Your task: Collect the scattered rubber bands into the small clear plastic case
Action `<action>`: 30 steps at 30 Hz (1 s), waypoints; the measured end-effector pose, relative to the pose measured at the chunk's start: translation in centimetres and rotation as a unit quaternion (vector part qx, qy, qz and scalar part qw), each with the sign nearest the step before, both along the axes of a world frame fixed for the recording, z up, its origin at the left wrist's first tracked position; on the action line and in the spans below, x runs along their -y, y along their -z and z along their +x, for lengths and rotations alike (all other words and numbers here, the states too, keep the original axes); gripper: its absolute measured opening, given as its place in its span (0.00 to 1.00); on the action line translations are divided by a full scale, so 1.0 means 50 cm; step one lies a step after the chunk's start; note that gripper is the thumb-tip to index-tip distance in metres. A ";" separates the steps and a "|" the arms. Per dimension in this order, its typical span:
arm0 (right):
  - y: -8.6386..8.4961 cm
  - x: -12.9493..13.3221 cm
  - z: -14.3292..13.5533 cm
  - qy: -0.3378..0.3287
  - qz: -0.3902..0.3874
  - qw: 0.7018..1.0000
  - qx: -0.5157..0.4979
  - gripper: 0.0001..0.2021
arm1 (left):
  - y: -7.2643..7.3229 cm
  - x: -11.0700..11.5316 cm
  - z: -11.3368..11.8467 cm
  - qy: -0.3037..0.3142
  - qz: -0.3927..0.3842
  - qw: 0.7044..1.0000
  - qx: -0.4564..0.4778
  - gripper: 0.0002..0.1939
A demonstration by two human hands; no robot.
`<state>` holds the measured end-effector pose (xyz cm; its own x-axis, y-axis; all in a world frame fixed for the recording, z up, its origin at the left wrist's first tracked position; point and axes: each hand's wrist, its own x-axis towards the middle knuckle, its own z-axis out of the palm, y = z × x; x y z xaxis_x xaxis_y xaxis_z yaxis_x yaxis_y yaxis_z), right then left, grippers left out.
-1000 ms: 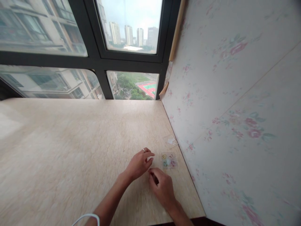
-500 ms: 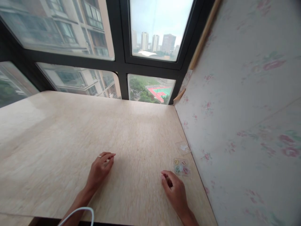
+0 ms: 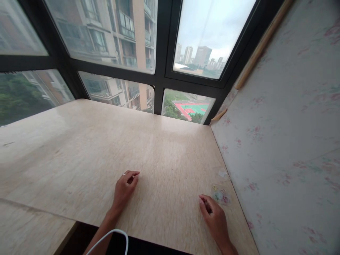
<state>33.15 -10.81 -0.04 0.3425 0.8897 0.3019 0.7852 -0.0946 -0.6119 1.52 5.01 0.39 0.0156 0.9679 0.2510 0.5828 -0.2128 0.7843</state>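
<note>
My left hand (image 3: 125, 187) rests on the pale marbled surface (image 3: 170, 156), fingers curled and thumb near the fingertips, a ring on one finger. Nothing shows in its grasp. On the right, my right hand (image 3: 215, 216) lies with its fingers curled towards the thumb, also with nothing visible in it. Just beyond that hand sits a small clear case (image 3: 220, 194) with yellow, pink, green and purple looped pieces in separate compartments. Farther back, by the wall, lies a clear flat piece (image 3: 222, 173) with a whitish patch, perhaps a lid.
A wall with floral paper (image 3: 278, 148) bounds the surface on the right. Dark window frames (image 3: 159, 92) stand along the back. A white cable (image 3: 117, 231) loops over my left forearm near the front edge, with a dark gap below it.
The view has swung left and tilted, so the hands, case and windows appear farther right. Both hands keep nearly the same curled pose on the surface.
</note>
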 end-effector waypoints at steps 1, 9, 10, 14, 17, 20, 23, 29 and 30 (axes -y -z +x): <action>0.000 0.000 0.000 0.000 0.000 1.000 0.002 0.15 | -0.001 0.002 -0.001 0.000 -0.001 1.000 0.006 0.13; -0.002 -0.001 -0.003 -0.001 0.009 1.000 0.012 0.15 | -0.006 0.011 -0.006 0.007 0.003 1.000 0.031 0.12; -0.003 -0.001 -0.003 -0.001 0.010 1.000 0.014 0.15 | -0.006 0.011 -0.006 0.007 0.006 0.999 0.032 0.12; -0.005 -0.001 -0.005 -0.001 0.015 1.000 0.014 0.15 | -0.008 0.014 -0.006 0.010 0.015 0.999 0.035 0.12; -0.006 0.000 -0.006 -0.001 0.011 1.000 0.005 0.15 | -0.010 0.016 -0.006 0.012 0.016 0.999 0.035 0.12; -0.006 0.002 -0.006 -0.002 0.009 1.000 0.000 0.14 | -0.011 0.017 -0.006 0.011 0.015 0.999 0.038 0.13; -0.005 0.004 -0.006 -0.005 0.011 1.000 -0.002 0.14 | -0.011 0.018 -0.006 0.008 0.017 0.999 0.037 0.13; -0.006 0.007 -0.005 -0.008 0.013 1.000 -0.006 0.14 | -0.013 0.023 -0.006 0.007 0.014 0.999 0.035 0.12; -0.007 0.007 -0.005 -0.008 0.015 1.000 -0.007 0.14 | -0.013 0.024 -0.005 0.006 0.013 0.999 0.035 0.13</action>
<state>32.89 -11.15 0.30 0.3325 0.8862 0.3227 0.7775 -0.0638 -0.6257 1.27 3.82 1.03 0.0094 0.9607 0.2774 0.5234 -0.2411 0.8172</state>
